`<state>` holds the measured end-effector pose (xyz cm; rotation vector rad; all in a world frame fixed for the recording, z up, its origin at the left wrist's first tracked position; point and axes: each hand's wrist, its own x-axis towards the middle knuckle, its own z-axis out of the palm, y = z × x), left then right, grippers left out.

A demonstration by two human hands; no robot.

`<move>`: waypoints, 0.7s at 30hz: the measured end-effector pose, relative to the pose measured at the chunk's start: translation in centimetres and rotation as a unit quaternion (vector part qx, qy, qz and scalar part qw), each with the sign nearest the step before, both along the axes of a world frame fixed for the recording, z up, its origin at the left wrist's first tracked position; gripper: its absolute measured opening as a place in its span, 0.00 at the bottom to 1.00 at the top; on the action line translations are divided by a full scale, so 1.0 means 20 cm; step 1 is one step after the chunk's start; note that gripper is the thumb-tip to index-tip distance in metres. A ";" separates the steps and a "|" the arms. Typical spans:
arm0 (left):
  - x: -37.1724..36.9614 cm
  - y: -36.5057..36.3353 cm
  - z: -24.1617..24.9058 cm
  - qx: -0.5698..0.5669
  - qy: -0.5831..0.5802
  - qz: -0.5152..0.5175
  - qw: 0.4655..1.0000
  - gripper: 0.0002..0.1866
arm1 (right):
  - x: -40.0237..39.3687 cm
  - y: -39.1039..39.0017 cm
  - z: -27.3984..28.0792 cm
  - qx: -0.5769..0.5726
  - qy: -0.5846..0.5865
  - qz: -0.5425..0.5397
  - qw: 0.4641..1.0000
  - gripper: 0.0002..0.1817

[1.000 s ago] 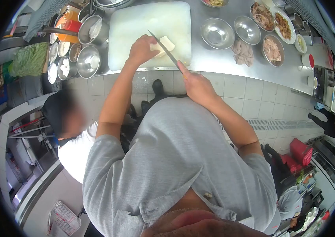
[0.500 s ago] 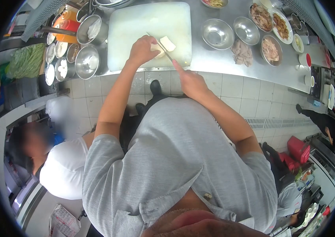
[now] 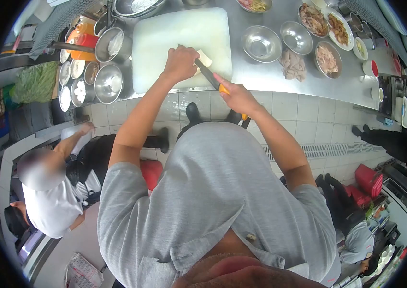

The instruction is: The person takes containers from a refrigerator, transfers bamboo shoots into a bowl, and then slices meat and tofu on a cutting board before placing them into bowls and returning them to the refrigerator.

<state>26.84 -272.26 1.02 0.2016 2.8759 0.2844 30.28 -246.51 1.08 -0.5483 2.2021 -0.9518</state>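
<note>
Since the earlier frame, the left hand (image 3: pixel 182 64) has slid rightward until it covers part of the knife (image 3: pixel 207 73), whose blade now shows more of its broad side. At left of frame, a co-worker (image 3: pixel 52 206) has changed posture, one arm stretched out.

Cutting looks to be the step in hand. On the cutting board (image 3: pixel 150 48), at upper centre of the frame, a white block (image 3: pixel 205 58) shows just right of the blade, with a bit more white visible below it. The right hand (image 3: pixel 238 97) is wrapped firmly round the knife's orange handle. The left hand's fingers are bent over the blade; whether they pinch the block, press it or only touch the steel is hidden (the hand's own back blocks the view). The knife tip pokes out beyond that hand's far side.

As I judge it, the next move calls for a steady right hand and left fingertips kept off the edge, since the block looks soft enough to break. On the worktop (image 3: pixel 253 77) at upper right, a metal bowl (image 3: pixel 261 44) stands near a crumpled cloth (image 3: pixel 293 66).
</note>
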 end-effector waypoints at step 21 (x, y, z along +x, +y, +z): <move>0.10 -0.17 -0.11 0.172 0.047 0.090 0.980 0.21 | 0.17 -0.06 0.20 0.090 0.115 0.027 0.989 0.40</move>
